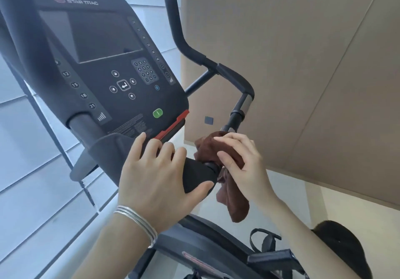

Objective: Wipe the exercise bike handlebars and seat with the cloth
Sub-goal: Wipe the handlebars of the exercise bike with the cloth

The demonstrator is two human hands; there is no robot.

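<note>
the soft, limp cloth (225,170) bunches under the right hand (240,164), whose fingers (227,137) clamp it round the stiff handlebar (234,118); the left hand (160,177) grips the padded bar end (198,176) just beside.

One head-worn wide-angle view, tilted sideways, looks forward and down from close range over both forearms onto the bike's console (104,62) and the handlebar (229,73) just beyond.

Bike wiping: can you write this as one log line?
step: wiping handlebar | right hand: holds cloth | left hand: grips pad | seat: unseen
</note>
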